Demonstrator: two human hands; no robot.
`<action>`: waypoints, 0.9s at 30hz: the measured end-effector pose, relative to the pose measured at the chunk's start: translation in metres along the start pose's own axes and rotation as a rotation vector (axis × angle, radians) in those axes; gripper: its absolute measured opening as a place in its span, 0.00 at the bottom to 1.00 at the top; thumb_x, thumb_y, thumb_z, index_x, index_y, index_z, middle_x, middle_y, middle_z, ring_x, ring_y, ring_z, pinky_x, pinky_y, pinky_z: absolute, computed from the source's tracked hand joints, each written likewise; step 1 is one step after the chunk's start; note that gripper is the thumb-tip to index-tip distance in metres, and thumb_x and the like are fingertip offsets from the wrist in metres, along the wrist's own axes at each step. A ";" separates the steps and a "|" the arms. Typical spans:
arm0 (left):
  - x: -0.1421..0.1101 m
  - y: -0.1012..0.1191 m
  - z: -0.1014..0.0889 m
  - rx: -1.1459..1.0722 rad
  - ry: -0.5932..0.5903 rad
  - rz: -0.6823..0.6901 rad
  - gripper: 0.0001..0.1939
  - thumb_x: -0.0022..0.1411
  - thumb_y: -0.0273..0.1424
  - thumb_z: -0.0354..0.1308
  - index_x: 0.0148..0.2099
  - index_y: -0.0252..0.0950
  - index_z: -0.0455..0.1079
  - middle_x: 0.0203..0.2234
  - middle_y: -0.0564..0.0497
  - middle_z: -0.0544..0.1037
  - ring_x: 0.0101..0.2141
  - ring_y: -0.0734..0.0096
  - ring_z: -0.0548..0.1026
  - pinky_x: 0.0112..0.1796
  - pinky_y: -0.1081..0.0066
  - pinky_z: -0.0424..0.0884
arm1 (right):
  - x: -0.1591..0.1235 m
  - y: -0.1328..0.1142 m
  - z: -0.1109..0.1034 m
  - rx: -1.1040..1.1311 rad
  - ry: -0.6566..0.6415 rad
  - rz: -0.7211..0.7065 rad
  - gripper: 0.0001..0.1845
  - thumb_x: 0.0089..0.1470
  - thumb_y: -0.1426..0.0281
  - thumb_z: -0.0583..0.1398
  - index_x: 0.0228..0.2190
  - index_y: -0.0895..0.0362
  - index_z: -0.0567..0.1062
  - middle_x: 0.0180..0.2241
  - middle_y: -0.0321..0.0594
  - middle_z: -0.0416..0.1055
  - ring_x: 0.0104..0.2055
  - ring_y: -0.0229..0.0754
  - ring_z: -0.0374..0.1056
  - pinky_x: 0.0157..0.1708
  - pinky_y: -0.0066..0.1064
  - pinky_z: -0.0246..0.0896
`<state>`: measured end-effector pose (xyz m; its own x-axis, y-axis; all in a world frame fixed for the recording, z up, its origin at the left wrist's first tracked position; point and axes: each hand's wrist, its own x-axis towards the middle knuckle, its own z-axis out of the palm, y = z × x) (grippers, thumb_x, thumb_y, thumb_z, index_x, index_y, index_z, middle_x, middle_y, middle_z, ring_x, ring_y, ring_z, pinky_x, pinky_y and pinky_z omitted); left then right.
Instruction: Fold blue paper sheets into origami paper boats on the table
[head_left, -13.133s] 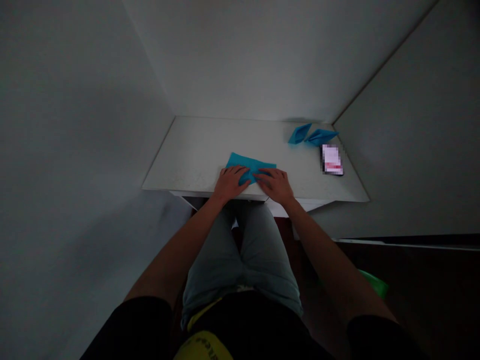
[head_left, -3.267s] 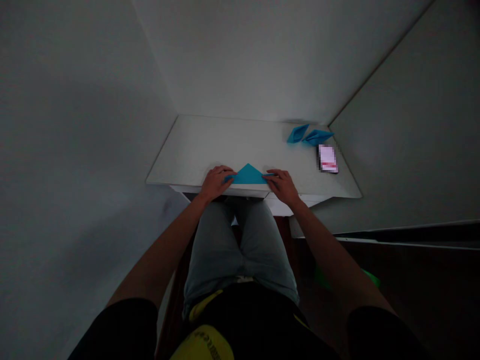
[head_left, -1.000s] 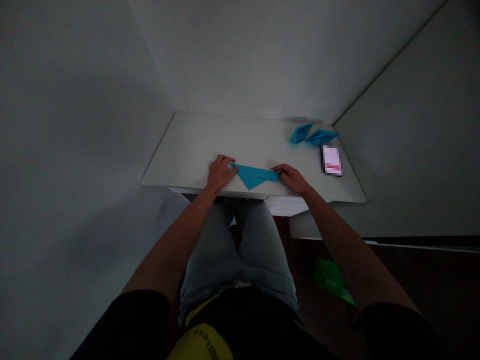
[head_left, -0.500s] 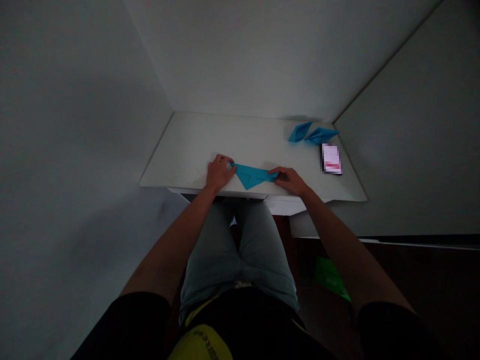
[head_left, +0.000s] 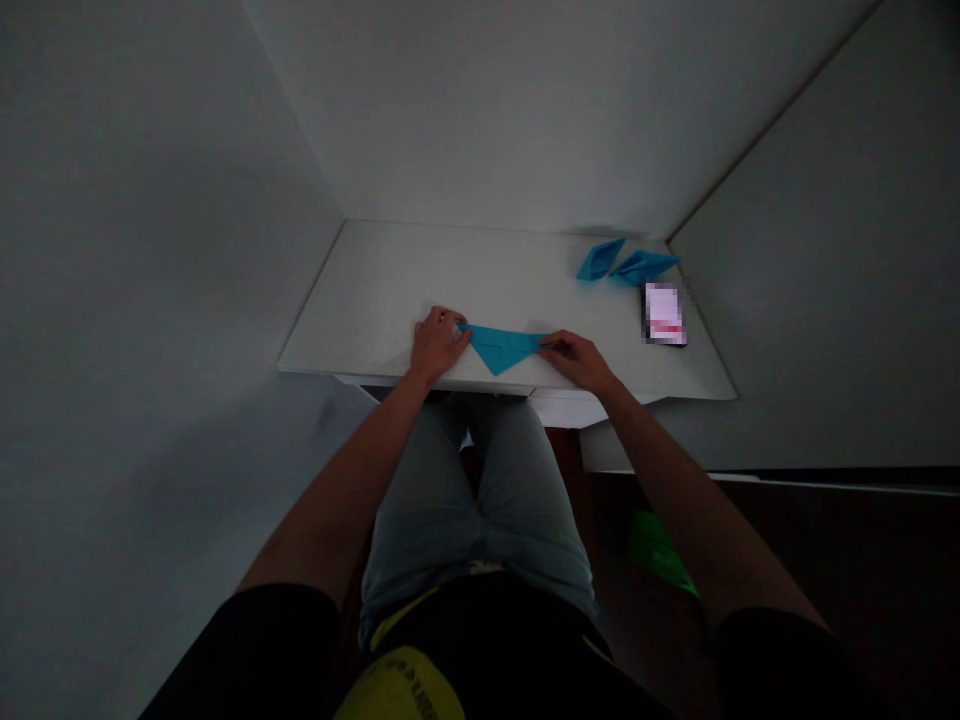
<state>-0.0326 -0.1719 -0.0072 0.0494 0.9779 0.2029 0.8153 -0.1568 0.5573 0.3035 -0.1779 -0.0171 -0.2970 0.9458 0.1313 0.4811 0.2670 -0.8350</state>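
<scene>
A folded sheet of blue paper lies near the front edge of the white table, its long edge away from me and a point towards me. My left hand pinches its left corner between thumb and fingers. At the opposite corner, my right hand grips the paper, with the fingertips partly hiding that end. A crease runs along the paper's upper part.
Two folded blue paper boats stand at the table's back right. Beside them lies a phone with a lit, blurred screen. Walls close in the white table. Something green is on the dark floor.
My right hand has shifted slightly left along the paper. The paper's right part now looks flatter and more even, and its point sits a little higher in view. My left hand stays put.
</scene>
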 end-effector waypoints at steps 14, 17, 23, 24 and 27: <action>-0.001 0.003 -0.003 -0.008 -0.034 0.002 0.11 0.75 0.39 0.68 0.56 0.44 0.81 0.59 0.40 0.77 0.62 0.43 0.75 0.65 0.45 0.65 | 0.015 0.003 0.020 -0.305 0.171 0.092 0.26 0.67 0.58 0.61 0.62 0.55 0.78 0.48 0.48 0.81 0.41 0.51 0.76 0.49 0.46 0.72; 0.000 0.003 -0.003 -0.003 -0.044 0.000 0.12 0.74 0.39 0.69 0.57 0.43 0.81 0.60 0.39 0.77 0.63 0.42 0.75 0.64 0.45 0.65 | 0.018 0.001 0.030 -0.451 0.272 0.093 0.23 0.67 0.58 0.63 0.57 0.55 0.81 0.53 0.54 0.78 0.54 0.59 0.75 0.58 0.54 0.69; -0.001 0.005 -0.005 0.006 -0.064 0.011 0.14 0.71 0.40 0.73 0.54 0.42 0.79 0.60 0.40 0.77 0.62 0.43 0.75 0.64 0.47 0.65 | 0.016 0.002 0.033 -0.531 0.321 0.076 0.21 0.70 0.54 0.63 0.53 0.54 0.84 0.56 0.57 0.74 0.58 0.63 0.70 0.58 0.57 0.67; -0.002 0.005 -0.006 0.004 -0.070 0.011 0.14 0.71 0.40 0.73 0.54 0.42 0.79 0.60 0.41 0.77 0.62 0.43 0.75 0.64 0.47 0.65 | 0.015 0.003 0.033 -0.532 0.320 0.072 0.20 0.70 0.54 0.63 0.53 0.54 0.83 0.57 0.57 0.73 0.58 0.64 0.70 0.58 0.58 0.67; -0.002 0.005 -0.008 -0.020 -0.084 0.013 0.14 0.71 0.38 0.74 0.53 0.42 0.77 0.58 0.42 0.79 0.60 0.46 0.76 0.63 0.49 0.65 | 0.015 0.003 0.032 -0.541 0.298 0.073 0.20 0.69 0.54 0.64 0.53 0.53 0.82 0.58 0.57 0.73 0.59 0.65 0.68 0.59 0.59 0.66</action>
<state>-0.0334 -0.1759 0.0013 0.1092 0.9837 0.1428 0.8024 -0.1720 0.5715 0.2738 -0.1688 -0.0344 -0.0418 0.9552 0.2930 0.8645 0.1816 -0.4686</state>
